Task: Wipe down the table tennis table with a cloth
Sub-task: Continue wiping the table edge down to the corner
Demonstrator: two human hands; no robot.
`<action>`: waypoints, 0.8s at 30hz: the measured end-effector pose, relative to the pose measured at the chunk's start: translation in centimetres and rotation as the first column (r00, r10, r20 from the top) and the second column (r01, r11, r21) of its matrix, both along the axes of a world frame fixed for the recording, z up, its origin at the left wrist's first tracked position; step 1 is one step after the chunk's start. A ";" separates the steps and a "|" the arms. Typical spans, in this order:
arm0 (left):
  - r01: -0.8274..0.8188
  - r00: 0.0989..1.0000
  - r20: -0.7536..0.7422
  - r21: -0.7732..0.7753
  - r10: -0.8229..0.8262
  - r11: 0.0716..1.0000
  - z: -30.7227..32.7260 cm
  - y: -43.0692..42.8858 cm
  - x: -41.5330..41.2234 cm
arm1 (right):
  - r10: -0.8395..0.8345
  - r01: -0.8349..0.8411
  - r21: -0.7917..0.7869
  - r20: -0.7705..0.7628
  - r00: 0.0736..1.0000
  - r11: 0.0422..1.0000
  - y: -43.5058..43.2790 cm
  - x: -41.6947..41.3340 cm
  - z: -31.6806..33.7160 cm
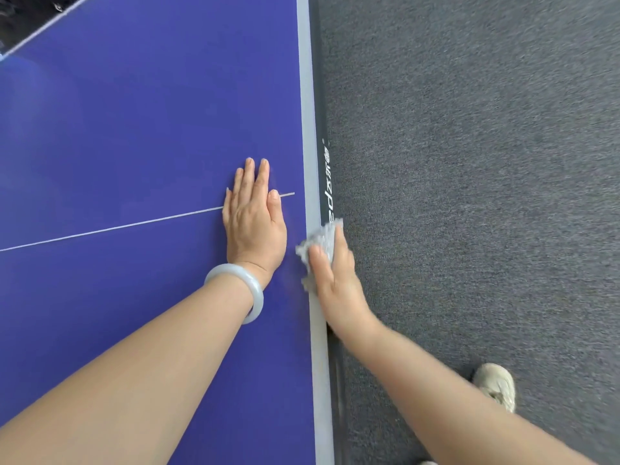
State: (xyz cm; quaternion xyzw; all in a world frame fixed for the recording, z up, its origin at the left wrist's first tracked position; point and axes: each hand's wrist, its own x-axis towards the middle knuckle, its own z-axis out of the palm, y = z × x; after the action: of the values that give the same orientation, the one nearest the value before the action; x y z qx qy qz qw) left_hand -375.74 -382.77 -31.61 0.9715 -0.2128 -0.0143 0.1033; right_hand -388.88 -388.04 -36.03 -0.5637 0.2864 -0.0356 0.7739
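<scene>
The right grip [335, 280] lies over the grey cloth [320, 245]. Its fingers are laid fairly straight and press the cloth down, and nothing shows them clenched round it. The cloth is bunched under the fingers and thumb, poking out at 12 o'clock and at 9 o'clock from the palm. It sits on the pale border [307, 146] of the blue surface [134, 146], right at the rim, and seems to fold partly over the dark side.

That border is the long axis that matters. It runs from 12 o'clock to 6 o'clock through the cloth, so the next stroke probably follows it one way or the other. The wide blue area lies at 9 o'clock.

The left grip [253, 226] is released and lies flat, palm down, at 9 o'clock from the cloth. It is near the cloth but not touching it, and it lies across the thin white line [117, 226]. It looks like a brace, and the right grip is the one placed to wipe. A pale bracelet [243, 290] circles the left wrist.

At 3 o'clock lies grey carpet [469, 162], with a light shoe [496, 385] at 5 o'clock.
</scene>
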 end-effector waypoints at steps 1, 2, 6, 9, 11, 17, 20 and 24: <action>0.002 1.000 0.001 0.000 -0.002 1.000 0.0 0.0 0.1 | -0.015 0.016 0.005 -0.027 1.000 1.000 -1.2 2.0 0.2; 0.004 1.000 0.003 0.001 -0.004 1.000 -0.1 0.0 0.1 | -0.042 0.043 0.009 -0.047 0.998 0.999 -2.1 3.5 0.4; 0.003 1.000 0.022 -0.015 -0.002 1.000 -0.2 0.2 0.3 | -0.065 0.055 -0.086 -0.114 0.991 0.995 0.4 1.7 0.7; -0.005 1.000 0.009 -0.057 0.005 0.998 -0.3 0.2 0.4 | 0.001 -0.006 -0.073 -0.068 0.998 0.997 2.8 -3.1 0.7; -0.010 1.000 -0.027 -0.131 0.006 0.991 -0.2 0.3 0.3 | 0.044 -0.046 -0.041 -0.052 0.998 0.998 2.8 -3.9 0.5; -0.138 0.959 -0.281 -0.386 0.026 0.912 1.2 1.7 -1.8 | 0.083 -0.089 -0.080 -0.066 0.994 0.993 2.3 -3.6 1.0; 0.056 0.969 -0.218 -0.258 -0.114 0.964 1.2 3.9 -7.4 | 0.083 -0.089 -0.096 -0.071 0.994 0.991 2.0 -3.6 1.1; 0.120 0.971 -0.192 -0.135 -0.145 0.984 1.0 9.1 -15.3 | 0.090 -0.097 -0.074 -0.093 0.992 0.993 2.0 -3.2 0.9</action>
State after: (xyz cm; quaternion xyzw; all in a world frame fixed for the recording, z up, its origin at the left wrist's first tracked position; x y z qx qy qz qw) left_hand -391.06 -373.66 -30.58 0.9405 -0.2660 -0.1064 0.1828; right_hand -392.07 -386.01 -35.10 -0.6074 0.2926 0.0148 0.7384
